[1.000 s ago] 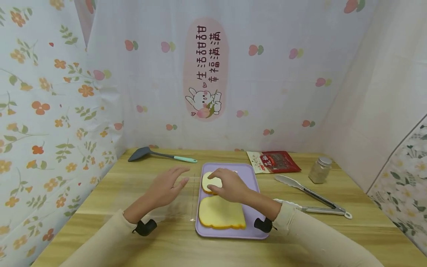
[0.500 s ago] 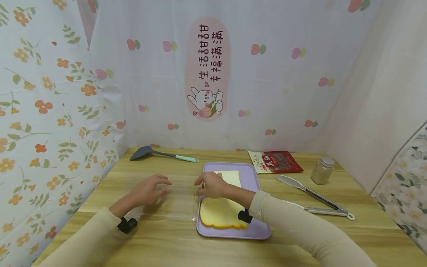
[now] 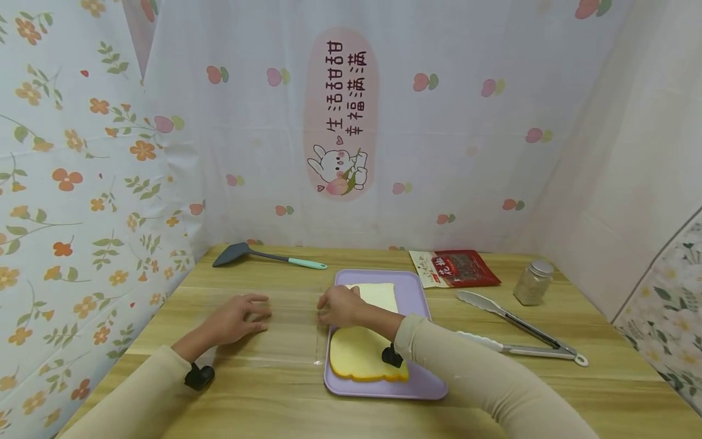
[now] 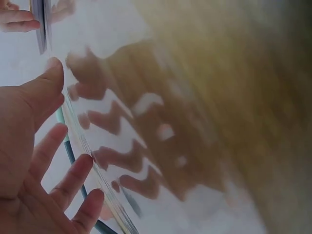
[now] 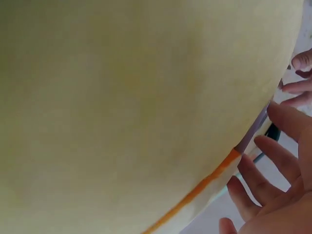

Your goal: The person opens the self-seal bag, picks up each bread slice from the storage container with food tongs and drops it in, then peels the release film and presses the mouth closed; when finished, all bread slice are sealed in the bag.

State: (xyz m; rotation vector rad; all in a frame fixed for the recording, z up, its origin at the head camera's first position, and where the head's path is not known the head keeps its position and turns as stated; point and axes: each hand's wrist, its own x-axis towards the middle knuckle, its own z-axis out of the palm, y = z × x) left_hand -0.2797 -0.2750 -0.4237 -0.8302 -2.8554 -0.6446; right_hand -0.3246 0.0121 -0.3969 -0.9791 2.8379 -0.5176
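Observation:
My left hand [image 3: 237,320] is low over a clear glossy sheet [image 3: 293,311] on the table, its fingers relaxed and holding nothing. The left wrist view shows the sheet reflecting these fingers. My right hand [image 3: 341,306] reaches to the left edge of a purple tray [image 3: 411,292]. Its fingers [image 5: 263,183] are loosely bent, with nothing seen between them. Two bread slices with orange crust lie on the tray. The far slice [image 3: 378,296] is partly hidden by my right hand. The near slice [image 3: 364,353] lies partly under my right forearm.
A dark spatula [image 3: 269,255] with a mint handle lies at the back left. A red-and-white packet [image 3: 455,268] is behind the tray to the right. Tongs [image 3: 532,350] lie spread right of the tray, with a capped jar [image 3: 533,283] beyond. Patterned curtains enclose the table.
My right hand has moved left from over the far bread slice to the tray's left edge. The left hand has moved left and lower over the clear sheet.

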